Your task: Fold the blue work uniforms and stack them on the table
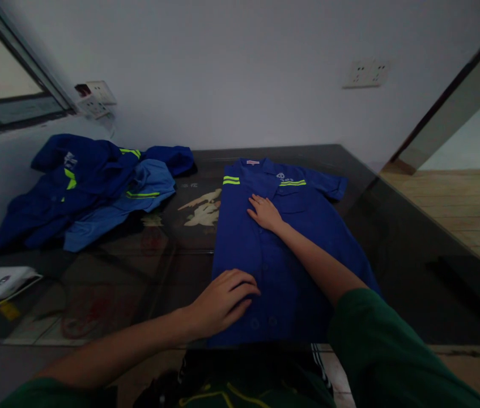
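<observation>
A dark blue short-sleeved work shirt (pixel 282 249) lies front up on the dark table, collar away from me, with yellow-green stripes and a pale logo on the chest. Its left side makes a straight edge with no sleeve sticking out there, while the right sleeve is spread. My right hand (pixel 265 212) rests flat on the upper front below the collar, fingers spread. Lower down, my left hand (pixel 225 300) lies over the shirt's left part near the hem, fingers loosely bent and apart. Neither hand grips cloth that I can see.
A heap of dark and lighter blue shirts (pixel 90 181) lies at the table's back left. At the left edge is a white device (pixel 1 281) with a cable. The table (pixel 376 226) meets the wall, which carries sockets (pixel 366 73). A dark flat object (pixel 473 289) lies at the right.
</observation>
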Available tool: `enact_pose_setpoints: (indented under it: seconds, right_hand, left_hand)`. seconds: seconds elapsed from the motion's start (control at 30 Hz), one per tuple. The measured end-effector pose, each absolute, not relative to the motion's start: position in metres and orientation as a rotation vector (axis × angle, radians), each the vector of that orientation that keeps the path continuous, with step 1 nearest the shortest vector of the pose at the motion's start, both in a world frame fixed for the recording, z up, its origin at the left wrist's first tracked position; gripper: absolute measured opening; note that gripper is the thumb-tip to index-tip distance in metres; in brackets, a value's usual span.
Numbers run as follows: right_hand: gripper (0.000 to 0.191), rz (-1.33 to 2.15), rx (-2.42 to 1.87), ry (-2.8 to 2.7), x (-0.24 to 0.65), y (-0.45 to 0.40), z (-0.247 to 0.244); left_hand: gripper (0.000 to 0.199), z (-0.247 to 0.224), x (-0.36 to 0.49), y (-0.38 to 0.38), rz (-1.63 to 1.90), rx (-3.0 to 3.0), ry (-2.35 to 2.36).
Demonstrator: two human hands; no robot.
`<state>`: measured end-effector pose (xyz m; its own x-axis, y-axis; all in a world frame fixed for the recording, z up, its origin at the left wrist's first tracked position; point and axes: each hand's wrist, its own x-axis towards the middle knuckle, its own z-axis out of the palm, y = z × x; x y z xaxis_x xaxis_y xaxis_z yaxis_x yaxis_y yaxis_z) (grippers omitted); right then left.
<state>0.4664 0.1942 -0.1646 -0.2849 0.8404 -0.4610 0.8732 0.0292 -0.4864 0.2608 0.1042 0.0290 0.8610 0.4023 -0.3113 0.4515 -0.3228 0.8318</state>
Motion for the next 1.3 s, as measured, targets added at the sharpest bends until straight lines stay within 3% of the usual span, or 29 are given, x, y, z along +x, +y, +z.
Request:
enact_pose_setpoints:
  seconds: [0.07,0.17,0.33,0.57,0.77,1.13,1.3]
  right_hand:
    - [0.053,-1.107,1.853,2.222,0.466,0.194,-0.166]
    - [0.053,-1.107,1.859,2.215,0.467,0.194,-0.167]
    - [0.052,-1.124,1.861,2.213,0.467,0.194,-0.166]
    - [0.052,-1.179,1.842,2.189,0.469,0.2,-0.169]
    - [0.052,-1.247,1.832,2.18,0.47,0.205,-0.169]
    - [0.05,-1.283,1.823,2.183,0.471,0.207,-0.171]
    - [0.063,-1.246,1.808,2.197,0.469,0.211,-0.164]
  left_hand:
    - [0.026,0.034,0.26,0.098,-0.072,2.001,0.595]
    - [0.044,0.04,0.261,0.087,-0.155,2.069,0.54]
    - [0.053,0.044,0.265,0.081,-0.209,2.1,0.514]
    - [0.028,0.047,0.262,0.101,-0.083,2.035,0.532]
    - [0.028,0.055,0.258,0.118,0.083,2.008,0.501]
    - [0.029,0.041,0.264,0.096,-0.073,2.077,0.33]
    - [0.042,0.041,0.263,0.103,-0.042,1.958,0.327]
